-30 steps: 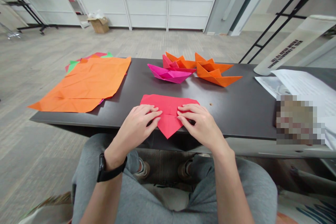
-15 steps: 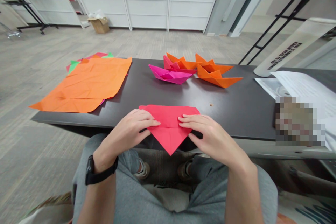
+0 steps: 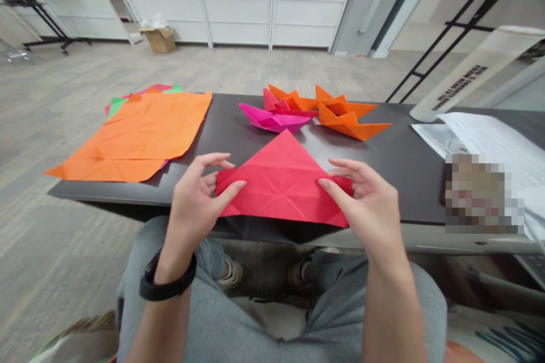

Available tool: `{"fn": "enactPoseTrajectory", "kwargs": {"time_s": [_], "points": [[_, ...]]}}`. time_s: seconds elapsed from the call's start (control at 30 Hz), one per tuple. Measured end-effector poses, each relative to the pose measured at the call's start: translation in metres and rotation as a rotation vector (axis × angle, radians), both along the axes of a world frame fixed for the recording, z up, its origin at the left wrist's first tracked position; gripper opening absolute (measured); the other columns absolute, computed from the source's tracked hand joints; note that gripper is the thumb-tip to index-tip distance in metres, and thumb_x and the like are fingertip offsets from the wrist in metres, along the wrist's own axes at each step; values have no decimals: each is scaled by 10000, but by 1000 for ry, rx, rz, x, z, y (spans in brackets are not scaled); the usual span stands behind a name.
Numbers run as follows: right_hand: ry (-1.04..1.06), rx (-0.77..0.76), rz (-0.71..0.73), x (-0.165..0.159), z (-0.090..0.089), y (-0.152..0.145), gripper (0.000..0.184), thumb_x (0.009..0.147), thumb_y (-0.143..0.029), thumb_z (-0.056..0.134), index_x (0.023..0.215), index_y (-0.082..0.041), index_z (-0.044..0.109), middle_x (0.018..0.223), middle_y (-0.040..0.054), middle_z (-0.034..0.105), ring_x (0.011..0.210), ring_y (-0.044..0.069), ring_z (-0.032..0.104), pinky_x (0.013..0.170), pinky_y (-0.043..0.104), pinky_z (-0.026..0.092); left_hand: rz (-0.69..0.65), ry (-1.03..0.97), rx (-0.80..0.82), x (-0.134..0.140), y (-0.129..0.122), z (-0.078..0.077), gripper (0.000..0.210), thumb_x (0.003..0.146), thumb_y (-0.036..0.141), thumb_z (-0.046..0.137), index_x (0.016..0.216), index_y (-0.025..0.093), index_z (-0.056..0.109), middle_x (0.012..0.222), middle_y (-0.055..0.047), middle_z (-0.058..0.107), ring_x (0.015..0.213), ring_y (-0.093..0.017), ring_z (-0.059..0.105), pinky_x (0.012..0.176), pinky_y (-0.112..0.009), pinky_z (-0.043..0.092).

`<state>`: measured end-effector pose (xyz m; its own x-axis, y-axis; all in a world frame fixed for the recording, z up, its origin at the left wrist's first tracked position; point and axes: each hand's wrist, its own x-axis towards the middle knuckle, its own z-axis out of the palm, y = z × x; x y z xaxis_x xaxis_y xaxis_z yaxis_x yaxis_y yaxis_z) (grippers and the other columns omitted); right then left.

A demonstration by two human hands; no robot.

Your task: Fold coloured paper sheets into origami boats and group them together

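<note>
A: Position of the red paper (image 3: 283, 181)?

B: Centre, at the near edge of the dark table (image 3: 419, 181). Folded; one point directed far, long straight edge near. Creases cross its face. Contact with the tabletop: cannot tell.

A: Grip, left hand (image 3: 200, 193)?

B: Clamped on the paper's left end, thumb on the face, other fingers partly hidden behind; index finger extended. Black wristband (image 3: 150, 285) on that wrist.

A: Right hand (image 3: 368, 201)?

B: Clamped on the right end, thumb on the face, fingers partly hidden behind.

A: Far side of the table?

B: Magenta paper boat (image 3: 275, 121) just beyond the red point; orange paper boats (image 3: 355, 125) to its right, grouped close.

A: Left and right ends?

B: Left: orange sheet (image 3: 140, 136) uppermost in a stack, green and reddish corners showing at its far edge. Right: printed papers (image 3: 481, 136), with a lettered white cylinder (image 3: 455, 82) on their far side.
</note>
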<state>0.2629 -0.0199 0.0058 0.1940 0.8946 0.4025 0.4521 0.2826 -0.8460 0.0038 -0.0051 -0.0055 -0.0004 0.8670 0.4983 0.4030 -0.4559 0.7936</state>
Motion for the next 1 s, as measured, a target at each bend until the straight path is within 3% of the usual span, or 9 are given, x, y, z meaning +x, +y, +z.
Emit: {"fn": "enactPoseTrajectory", "kwargs": {"time_s": [0.13, 0.23, 0.33, 0.43, 0.53, 0.63, 0.8, 1.0], "points": [[-241, 6, -61, 1, -18, 16, 176, 853, -257, 705, 1025, -217, 701, 968, 64, 755, 849, 245, 717, 821, 418, 582, 47, 127, -30, 7, 10, -14, 336, 871, 260, 706, 1182, 204, 592, 1115, -71, 660, 895, -187, 721, 769, -320, 631], [-382, 31, -36, 0, -23, 20, 68, 887, -225, 658, 938, -228, 703, 964, 61, 751, 895, 259, 704, 833, 430, 567, 95, 286, 36, 10, 12, -13, 224, 885, 192, 674, 1104, 203, 630, 1084, -65, 660, 956, -201, 691, 838, -357, 607], [-457, 34, -6, 1, -23, 20, 100, 905, -199, 621, 911, -227, 717, 1043, 77, 731, 962, 269, 685, 852, 446, 560, 49, 431, 94, 10, 11, -8, 122, 916, 137, 606, 1016, 194, 646, 1073, -72, 666, 1026, -215, 662, 923, -400, 571], [-522, 77, 31, 1, -21, 19, 170, 916, -159, 588, 905, -214, 749, 1136, 95, 725, 1057, 282, 662, 922, 478, 541, -74, 553, 144, 7, 10, -6, 159, 944, 103, 542, 962, 188, 675, 1142, -85, 701, 1151, -237, 631, 1017, -442, 518], [-581, 111, 144, 3, -18, 14, 248, 932, -110, 543, 956, -213, 767, 1138, 75, 753, 1073, 266, 677, 984, 493, 519, -188, 648, 123, 4, 8, -7, 181, 953, 127, 555, 1038, 183, 704, 1192, -78, 733, 1180, -242, 642, 1048, -461, 496], [-624, 36, 299, 8, -14, 6, 233, 948, -179, 593, 1122, -212, 743, 1212, 66, 738, 1143, 254, 674, 1061, 496, 486, -223, 678, 94, -2, 8, -8, 218, 926, 234, 649, 1126, 165, 703, 1240, -102, 727, 1181, -268, 658, 1041, -478, 504], [-686, -100, 475, 21, -12, 0, 589, 844, -315, 775, 1390, -210, 580, 1464, 70, 563, 1366, 272, 516, 1201, 532, 337, -322, 672, 109, -18, 13, -8, 468, 813, 374, 792, 1223, 182, 673, 1296, -119, 701, 1224, -306, 642, 1041, -483, 507], [-629, -116, 485, 29, -15, 3, 487, 879, -298, 736, 1349, -258, 614, 1441, 30, 590, 1362, 248, 521, 1193, 514, 359, -380, 663, 115, -23, 17, -9, 351, 883, 377, 722, 1184, 201, 684, 1275, -102, 715, 1237, -286, 637, 1039, -480, 496]]}}
